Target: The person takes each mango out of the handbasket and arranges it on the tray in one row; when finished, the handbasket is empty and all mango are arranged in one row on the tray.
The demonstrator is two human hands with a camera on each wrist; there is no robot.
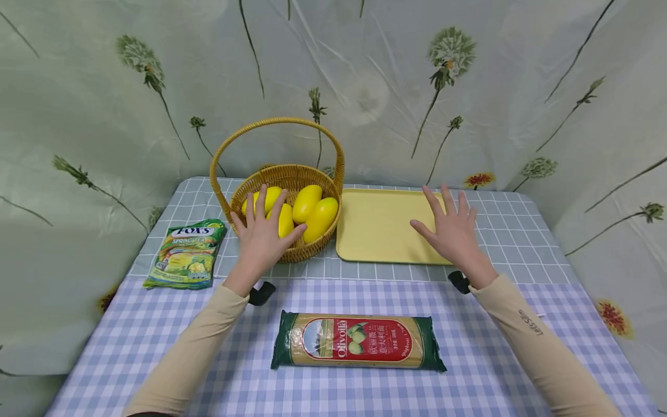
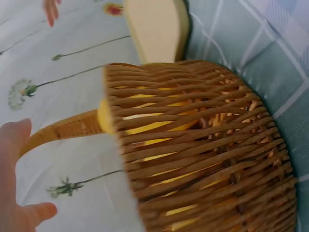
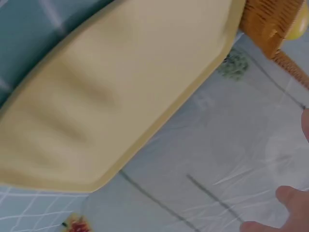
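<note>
Left hand (image 1: 262, 238) spread above basket (image 1: 310, 252) of yellow fruits (image 1: 321, 220), right hand (image 1: 456, 236) spread above right end of tray (image 1: 385, 226); basket, tray near far edge of table (image 1: 125, 353), spaghetti pack (image 1: 359, 341) closer in.

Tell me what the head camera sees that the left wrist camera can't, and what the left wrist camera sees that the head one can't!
Only the head view shows the green bag, the spaghetti packet and the long sleeves.

Only the left wrist view shows yellow fruit peeking through gaps in the side of the basket.

Both show the basket and its handle, some fruit, the tray, the flowery cloth and at least part of both hands.
</note>
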